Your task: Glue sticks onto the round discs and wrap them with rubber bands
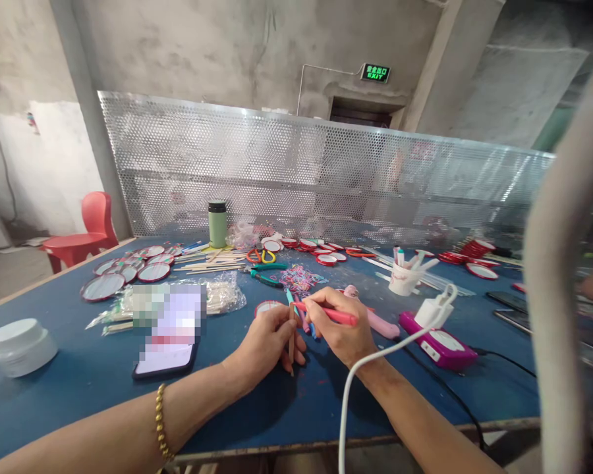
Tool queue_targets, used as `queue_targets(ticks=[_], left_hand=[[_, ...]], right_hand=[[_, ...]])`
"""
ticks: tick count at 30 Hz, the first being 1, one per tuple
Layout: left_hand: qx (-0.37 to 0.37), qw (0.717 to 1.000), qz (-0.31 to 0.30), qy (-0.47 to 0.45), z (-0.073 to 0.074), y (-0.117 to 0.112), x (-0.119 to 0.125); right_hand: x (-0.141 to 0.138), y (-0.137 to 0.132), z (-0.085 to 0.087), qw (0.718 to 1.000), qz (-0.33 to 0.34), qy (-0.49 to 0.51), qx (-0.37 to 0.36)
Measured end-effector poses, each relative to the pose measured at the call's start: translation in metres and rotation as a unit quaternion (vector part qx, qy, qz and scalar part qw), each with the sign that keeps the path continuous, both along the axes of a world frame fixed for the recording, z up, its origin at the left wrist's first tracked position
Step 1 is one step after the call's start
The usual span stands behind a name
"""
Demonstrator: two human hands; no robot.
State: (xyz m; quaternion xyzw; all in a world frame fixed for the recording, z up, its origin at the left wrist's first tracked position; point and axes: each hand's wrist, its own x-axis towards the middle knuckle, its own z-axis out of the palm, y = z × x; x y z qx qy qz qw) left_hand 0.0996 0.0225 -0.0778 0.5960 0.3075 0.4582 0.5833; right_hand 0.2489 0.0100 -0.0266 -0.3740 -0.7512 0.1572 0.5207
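Note:
My left hand (269,332) is closed around a thin wooden stick (291,345), held nearly upright over the blue table. In my right hand (343,326) is a red marker pen (332,313), gripped like a writing tool. Its tip meets the upper part of the stick, though fingers partly hide the contact. Just behind the hands lie several coloured pens, a teal one (290,296) among them. A round white disc with a red rim (267,307) shows partly behind my left hand. Farther back is a heap of small coloured rubber bands (304,280).
A phone (170,336), bagged sticks (222,294) and a white jar (22,349) lie left. Pliers (267,276) and a green bottle (217,224) stand behind. A white cable (346,408) crosses my right forearm from a purple power strip (439,342); a pen cup (402,278) stands beyond.

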Motion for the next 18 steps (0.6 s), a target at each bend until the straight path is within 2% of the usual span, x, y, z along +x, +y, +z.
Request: queue_targets(ticks=[18], left_hand=[[-0.01, 1.0, 0.003, 0.002, 0.0006, -0.0002, 0.0004]], right_hand=[[-0.0001, -0.0017, 0.0032, 0.999, -0.031, -0.002, 0.006]])
